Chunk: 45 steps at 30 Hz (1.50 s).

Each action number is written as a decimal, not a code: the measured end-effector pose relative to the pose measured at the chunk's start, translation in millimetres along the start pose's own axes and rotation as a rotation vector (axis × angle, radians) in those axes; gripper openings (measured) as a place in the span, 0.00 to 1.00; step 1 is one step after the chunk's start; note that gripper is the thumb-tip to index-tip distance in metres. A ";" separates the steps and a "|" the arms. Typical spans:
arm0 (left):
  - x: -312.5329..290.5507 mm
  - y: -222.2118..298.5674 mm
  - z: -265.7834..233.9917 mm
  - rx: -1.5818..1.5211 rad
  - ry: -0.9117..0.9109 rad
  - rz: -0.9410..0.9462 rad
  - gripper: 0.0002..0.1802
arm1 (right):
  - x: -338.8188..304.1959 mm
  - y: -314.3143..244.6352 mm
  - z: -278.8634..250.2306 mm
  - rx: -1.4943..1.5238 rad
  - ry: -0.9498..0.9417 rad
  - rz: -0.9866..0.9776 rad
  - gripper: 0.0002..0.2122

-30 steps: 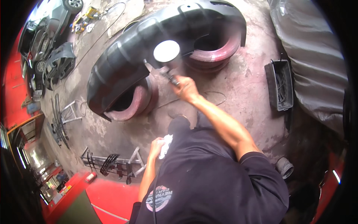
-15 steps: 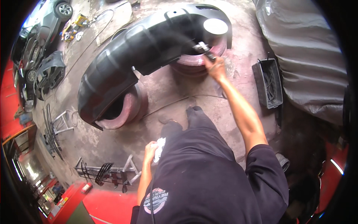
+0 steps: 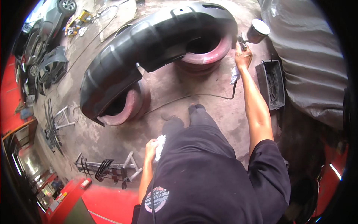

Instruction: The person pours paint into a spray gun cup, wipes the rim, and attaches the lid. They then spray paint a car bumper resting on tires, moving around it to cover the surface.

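My right hand (image 3: 244,58) is wrapped round the handle of a spray gun (image 3: 257,32), whose round cup has a white lid. The gun is held just past the right end of a long black car bumper (image 3: 138,48). That bumper rests on two stacks of old tyres, a right stack (image 3: 209,56) and a left stack (image 3: 132,102), both dusted pinkish. A dark air hose (image 3: 234,91) and a white cloth (image 3: 234,74) hang below the right hand. Beside my left thigh, my left hand (image 3: 150,148) is closed on a crumpled white cloth (image 3: 160,146).
At right, a black plastic bin (image 3: 271,84) stands before a grey-covered vehicle (image 3: 304,48). The hose runs across the concrete floor near my feet. Metal stands with black parts (image 3: 110,170) sit at lower left. Another bumper (image 3: 54,67) and a car (image 3: 41,37) are at far left.
My right hand has swung the spray gun from in front of the bumper out to the right, past its end. The faint spray mist is gone. My left hand has barely moved.
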State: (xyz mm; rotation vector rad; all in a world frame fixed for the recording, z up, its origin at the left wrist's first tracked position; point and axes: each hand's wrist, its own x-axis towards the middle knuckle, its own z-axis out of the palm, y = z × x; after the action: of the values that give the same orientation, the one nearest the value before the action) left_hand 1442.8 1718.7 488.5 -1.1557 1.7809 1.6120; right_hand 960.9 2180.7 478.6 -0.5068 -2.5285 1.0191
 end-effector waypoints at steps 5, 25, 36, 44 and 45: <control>6.0 17.9 -2.6 0.016 0.007 0.061 0.16 | -87.2 -82.1 23.4 0.092 -0.386 -0.022 0.16; 38.5 -15.2 -43.0 0.529 -0.089 -0.127 0.18 | -16.5 69.0 5.1 0.190 0.015 0.257 0.16; 10.7 117.0 156.9 0.753 -0.229 -0.134 0.18 | 35.6 87.4 -46.4 0.541 -0.268 0.222 0.12; -0.5 171.4 236.3 0.730 -0.195 -0.143 0.16 | 59.9 149.0 -27.3 0.654 -0.283 0.472 0.12; -7.8 186.0 250.3 0.741 -0.195 -0.170 0.16 | 64.1 167.4 -18.8 0.690 -0.245 0.575 0.12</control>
State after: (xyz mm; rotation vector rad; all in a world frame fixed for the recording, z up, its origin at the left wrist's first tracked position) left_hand 1246.3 1953.0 550.1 -0.7367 1.8412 0.8032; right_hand 945.6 2333.7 384.5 -0.9496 -2.0280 2.1534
